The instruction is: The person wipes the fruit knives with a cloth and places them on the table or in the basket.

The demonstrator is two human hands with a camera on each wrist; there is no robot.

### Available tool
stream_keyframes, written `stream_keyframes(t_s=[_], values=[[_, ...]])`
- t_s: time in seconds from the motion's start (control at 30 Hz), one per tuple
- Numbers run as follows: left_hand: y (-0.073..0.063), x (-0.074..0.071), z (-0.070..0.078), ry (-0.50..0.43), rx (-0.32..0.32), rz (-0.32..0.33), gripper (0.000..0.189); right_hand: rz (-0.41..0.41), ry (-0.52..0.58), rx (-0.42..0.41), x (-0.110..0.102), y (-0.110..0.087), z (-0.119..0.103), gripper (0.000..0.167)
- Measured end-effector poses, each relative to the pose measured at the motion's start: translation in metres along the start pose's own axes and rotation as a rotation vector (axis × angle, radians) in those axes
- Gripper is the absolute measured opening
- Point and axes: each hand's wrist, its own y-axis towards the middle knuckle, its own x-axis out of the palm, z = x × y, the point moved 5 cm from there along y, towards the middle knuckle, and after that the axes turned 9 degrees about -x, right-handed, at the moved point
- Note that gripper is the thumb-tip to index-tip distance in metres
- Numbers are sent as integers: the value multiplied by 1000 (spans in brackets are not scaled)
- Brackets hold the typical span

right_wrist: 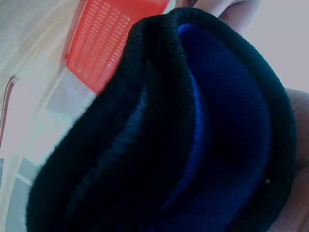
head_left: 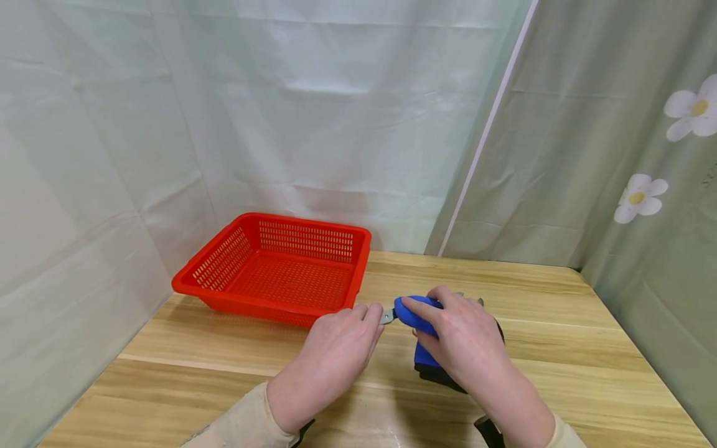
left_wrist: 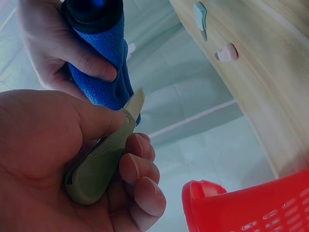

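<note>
A small folding knife point(left_wrist: 94, 169) with a dull green handle is held by my left hand point(head_left: 342, 339), thumb along its side and fingers curled round it. Its short pale blade point(left_wrist: 136, 102) points out toward a blue cloth point(left_wrist: 104, 58) with black edging. My right hand point(head_left: 465, 336) grips that cloth, which is bunched and folded, part of it hanging below the fingers. In the head view the cloth's near end meets the knife just past the pivot, covering most of the blade. The right wrist view is filled by the cloth's dark folds point(right_wrist: 227, 96).
A red plastic basket point(head_left: 305, 309) with slotted sides stands at the back left of the wooden table point(head_left: 560, 348). Beyond the right hand lie a pale green folded tool point(left_wrist: 200, 19) and a small pinkish one point(left_wrist: 228, 52). Curtains point(head_left: 336, 124) enclose the table.
</note>
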Motion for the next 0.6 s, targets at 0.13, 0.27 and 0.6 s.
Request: stream_keyframes(t_s=[0.13, 0.27, 0.6], values=[[0, -1, 0, -1, -6, -2, 25, -20, 0, 16, 0, 0, 3, 59], [0, -1, -1, -1, -10, -5, 24, -24, 6, 29, 0, 1, 5, 59], [1, -2, -1, 6, -14, 24, 26, -9, 13, 50, -1, 0, 14, 57]])
